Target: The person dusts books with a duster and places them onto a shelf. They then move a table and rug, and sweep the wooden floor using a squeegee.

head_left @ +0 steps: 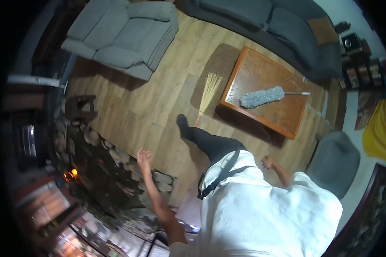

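The sofa [253, 19] runs behind the table [283, 70], and a wide strip of floor [154, 103] separates the table from the armchair [128, 34]. The broom [210, 92] lies beside the table's edge, bristles over the rug [221, 58], handle partly hidden by a leg [210, 143]. The duster [261, 97] rests on the table, its handle reaching the edge. The left hand [144, 159] is loosely open, holding nothing visible; the right hand [268, 162] is half-curled, contents unclear.
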